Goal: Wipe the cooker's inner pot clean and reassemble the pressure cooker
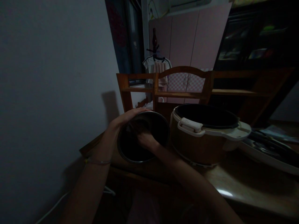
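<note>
A dark round pot (158, 130) with a thin metal rim tilts on the desk, its mouth facing me. My left hand (127, 118) grips it along the upper left rim. Deep inside the mouth is my right hand (144, 138); its fingers fade into the dark, so whether they hold anything is hidden. Just right of the pot stands an uncovered electric cooker (198, 146) with a pale handle at its front and a black interior.
A detached lid (268, 152) lies at the right on the desk (247, 183). Behind runs a wooden shelf frame (182, 94). A pale wall (58, 77) rises on the left. Farther back are a coat stand (154, 40) with clothes and a pink wardrobe (183, 40).
</note>
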`<state>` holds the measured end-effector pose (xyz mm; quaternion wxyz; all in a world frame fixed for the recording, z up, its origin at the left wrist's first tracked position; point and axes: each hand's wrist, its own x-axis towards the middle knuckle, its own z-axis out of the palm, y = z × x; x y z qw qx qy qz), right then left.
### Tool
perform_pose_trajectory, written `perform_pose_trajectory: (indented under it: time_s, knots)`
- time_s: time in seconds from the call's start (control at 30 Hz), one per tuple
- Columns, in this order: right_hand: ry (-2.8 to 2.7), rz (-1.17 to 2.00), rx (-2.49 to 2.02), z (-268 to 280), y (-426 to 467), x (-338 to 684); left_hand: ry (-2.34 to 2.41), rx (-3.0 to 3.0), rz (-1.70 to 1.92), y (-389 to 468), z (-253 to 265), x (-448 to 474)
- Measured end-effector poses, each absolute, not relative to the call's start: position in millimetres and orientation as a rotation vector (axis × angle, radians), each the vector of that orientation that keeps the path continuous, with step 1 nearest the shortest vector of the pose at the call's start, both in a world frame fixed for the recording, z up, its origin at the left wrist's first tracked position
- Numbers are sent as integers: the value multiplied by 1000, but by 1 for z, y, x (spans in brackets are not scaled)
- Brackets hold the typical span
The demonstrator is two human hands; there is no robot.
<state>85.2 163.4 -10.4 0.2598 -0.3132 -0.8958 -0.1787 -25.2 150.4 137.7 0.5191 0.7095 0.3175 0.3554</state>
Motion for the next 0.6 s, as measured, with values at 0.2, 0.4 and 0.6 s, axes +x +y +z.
perform_pose_trajectory:
  time_s: [0.2,0.4,0.6]
  knots:
    - [-2533,-497,-679,-24,160,89,716,1700,813,155,133,-31]
    - [-2629,-466,-755,-38,152,90,704,1700,817,155,132,-31]
    - [-2572,-483,-769,-42,146,96,752,1894,793,145,141,-22]
